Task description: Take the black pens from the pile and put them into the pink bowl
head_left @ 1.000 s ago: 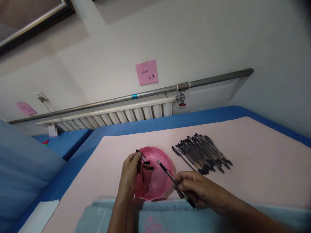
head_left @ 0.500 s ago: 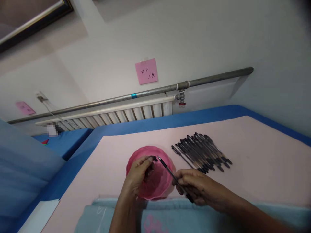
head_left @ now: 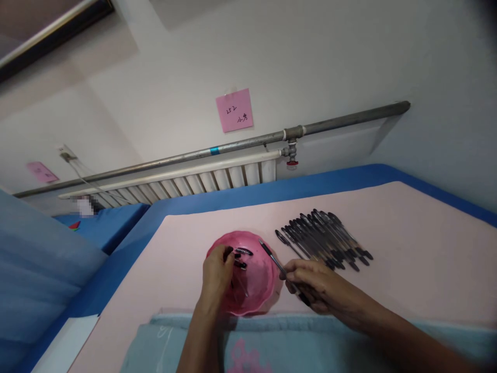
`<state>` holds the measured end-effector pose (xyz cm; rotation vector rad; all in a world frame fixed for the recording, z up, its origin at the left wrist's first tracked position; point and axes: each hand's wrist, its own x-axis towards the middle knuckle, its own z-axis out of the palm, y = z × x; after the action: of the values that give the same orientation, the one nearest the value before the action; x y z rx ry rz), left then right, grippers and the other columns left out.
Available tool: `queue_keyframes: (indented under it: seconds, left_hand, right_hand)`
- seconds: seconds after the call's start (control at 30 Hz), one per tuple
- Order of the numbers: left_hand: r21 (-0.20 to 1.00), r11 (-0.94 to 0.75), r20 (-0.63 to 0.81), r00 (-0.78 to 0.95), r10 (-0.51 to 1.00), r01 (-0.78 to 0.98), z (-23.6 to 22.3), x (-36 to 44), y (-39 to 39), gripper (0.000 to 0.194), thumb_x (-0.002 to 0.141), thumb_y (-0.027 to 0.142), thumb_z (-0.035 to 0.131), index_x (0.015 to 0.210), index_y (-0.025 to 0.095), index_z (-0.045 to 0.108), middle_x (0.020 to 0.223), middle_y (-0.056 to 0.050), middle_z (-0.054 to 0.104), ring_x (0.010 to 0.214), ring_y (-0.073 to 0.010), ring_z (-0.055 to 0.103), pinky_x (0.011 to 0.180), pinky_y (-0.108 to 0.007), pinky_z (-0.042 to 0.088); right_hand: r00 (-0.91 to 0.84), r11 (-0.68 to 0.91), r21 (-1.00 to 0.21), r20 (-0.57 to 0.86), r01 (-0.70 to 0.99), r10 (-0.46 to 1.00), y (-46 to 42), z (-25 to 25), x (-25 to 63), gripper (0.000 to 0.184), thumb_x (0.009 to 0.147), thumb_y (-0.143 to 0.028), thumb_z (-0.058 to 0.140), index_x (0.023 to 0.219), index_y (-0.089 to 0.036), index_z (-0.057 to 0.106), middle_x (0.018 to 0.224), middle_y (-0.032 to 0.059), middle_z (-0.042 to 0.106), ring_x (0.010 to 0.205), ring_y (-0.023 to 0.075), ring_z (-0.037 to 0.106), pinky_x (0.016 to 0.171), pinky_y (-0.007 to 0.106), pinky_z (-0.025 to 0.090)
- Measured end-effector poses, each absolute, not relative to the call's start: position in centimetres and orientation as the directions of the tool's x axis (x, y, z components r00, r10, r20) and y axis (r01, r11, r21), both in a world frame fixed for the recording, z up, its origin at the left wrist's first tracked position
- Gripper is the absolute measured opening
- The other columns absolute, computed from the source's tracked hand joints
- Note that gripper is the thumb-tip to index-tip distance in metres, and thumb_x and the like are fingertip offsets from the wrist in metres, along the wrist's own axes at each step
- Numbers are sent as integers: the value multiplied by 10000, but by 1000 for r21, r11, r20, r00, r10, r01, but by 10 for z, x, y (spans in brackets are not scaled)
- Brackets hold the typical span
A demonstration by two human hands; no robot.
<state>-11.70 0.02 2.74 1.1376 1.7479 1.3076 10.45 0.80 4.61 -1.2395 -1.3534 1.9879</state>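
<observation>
A pink scalloped bowl [head_left: 259, 247] sits on the pink table cover and holds small black pen parts. My left hand [head_left: 218, 277] reaches into the bowl, fingers curled over the black parts; what it grips I cannot make out. My right hand [head_left: 316, 290] is closed on a black pen [head_left: 274, 259], tip pointing up-left over the bowl's right rim. A row of several black pens [head_left: 324, 241] lies side by side to the right of the bowl.
The pink cover [head_left: 407, 248] lies on a blue table [head_left: 295, 189]. A light blue cloth [head_left: 163, 342] runs along the near edge. Behind are a white radiator [head_left: 186, 184], a grey pipe [head_left: 341, 122] and a pink note [head_left: 234, 110] on the wall.
My left hand went from holding a cap near the pen tip down into the bowl. My right hand shifted the pen slightly right and up.
</observation>
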Motion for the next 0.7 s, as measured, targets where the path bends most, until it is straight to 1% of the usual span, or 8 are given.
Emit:
queue_keyframes:
  seconds: [0.13,0.23,0.3,0.37,0.43,0.53,0.63,0.7]
  left_hand:
    - [978,127,-81,-262,962,164,30,-110,0,142,717,293,566,768,188,648,769,-39,653,672,-157,572,640,-276,413]
    - [988,135,-121,-177,977,72,33,-99,-3,214,737,367,568,739,165,639,656,-9,608,568,-108,515,538,-224,370]
    - [984,155,-165,-125,978,-84,35,-91,-5,239,727,392,600,703,155,622,594,15,565,524,-79,468,496,-199,328]
    - [943,188,-210,-52,976,-276,36,-84,-6,249,706,390,643,680,145,612,555,29,536,488,-60,433,463,-185,297]
    - [895,209,-229,-5,973,-394,36,-80,-7,236,682,363,683,692,134,628,528,36,518,466,-48,410,442,-177,275]
    - [868,213,-231,13,973,-448,37,-78,-7,229,663,330,712,739,120,663,519,33,516,457,-43,402,424,-174,261]
    - [854,216,-230,29,973,-474,39,-77,-8,247,661,331,715,779,117,680,527,24,525,458,-48,415,419,-179,268]
    - [846,221,-234,35,972,-485,40,-77,-9,272,644,335,725,803,117,684,527,26,523,454,-47,415,416,-178,267]
  right_hand:
    - [-498,-460,-879,-458,128,736,8,45,104,111,672,-291,520,694,-182,519,467,-76,419,340,20,195,360,193,61]
    - [-526,-457,-882,-443,112,726,6,48,103,115,673,-296,521,683,-181,514,484,-68,444,342,20,227,360,191,65]
    - [-541,-459,-883,-437,103,719,4,50,103,112,670,-291,528,695,-183,518,504,-62,475,342,20,248,360,191,67]
    - [-560,-467,-879,-437,99,704,3,51,102,114,664,-284,530,717,-183,527,510,-60,497,334,20,253,358,194,69]
    - [-580,-476,-874,-439,99,686,2,51,101,116,656,-274,524,723,-180,534,498,-63,500,323,20,242,353,197,69]
    - [-600,-474,-875,-429,93,675,1,49,100,100,657,-270,517,699,-179,529,431,-89,431,313,22,209,351,199,63]
    - [-620,-463,-882,-414,91,667,-1,48,100,107,677,-282,508,661,-178,526,381,-107,343,313,26,179,351,199,62]
    - [-637,-461,-882,-409,93,654,-1,48,100,121,687,-288,504,646,-177,525,369,-112,309,316,27,163,350,198,67]
